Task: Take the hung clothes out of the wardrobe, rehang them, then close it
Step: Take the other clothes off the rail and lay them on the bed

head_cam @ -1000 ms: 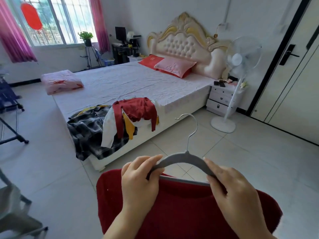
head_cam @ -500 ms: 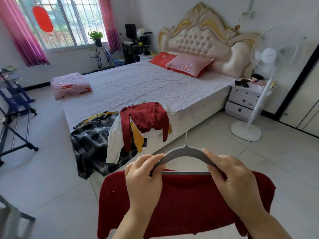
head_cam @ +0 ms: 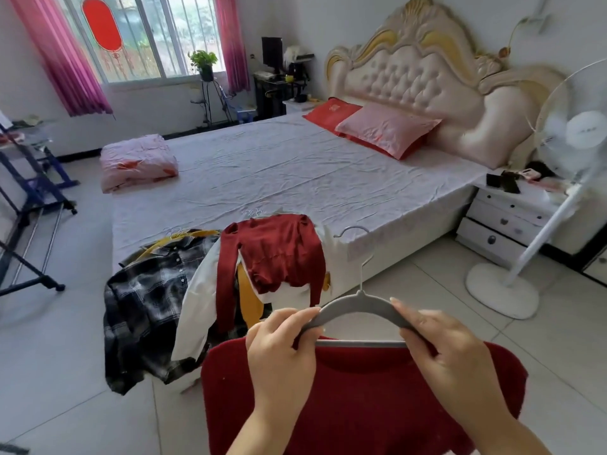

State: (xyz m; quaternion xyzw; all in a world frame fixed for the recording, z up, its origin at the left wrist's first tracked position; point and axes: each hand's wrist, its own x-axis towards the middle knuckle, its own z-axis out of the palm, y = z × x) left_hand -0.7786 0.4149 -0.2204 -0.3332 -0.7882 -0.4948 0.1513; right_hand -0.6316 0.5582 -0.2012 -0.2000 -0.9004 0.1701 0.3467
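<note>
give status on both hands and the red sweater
Left hand and right hand each grip a shoulder of the grey hanger. Red sweater hangs from it, over the floor. Clothes pile on the bed corner ahead; wardrobe out of view.

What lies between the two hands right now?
Head view: the grey hanger spans the gap, its arch and bar running from left hand to right hand, with the red sweater neckline just below.

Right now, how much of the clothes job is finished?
Done: several clothes lie piled on the bed corner. In hand: left hand and right hand grip a grey hanger carrying a red sweater. Left: rehanging them all and closing the wardrobe, not in view.
</note>
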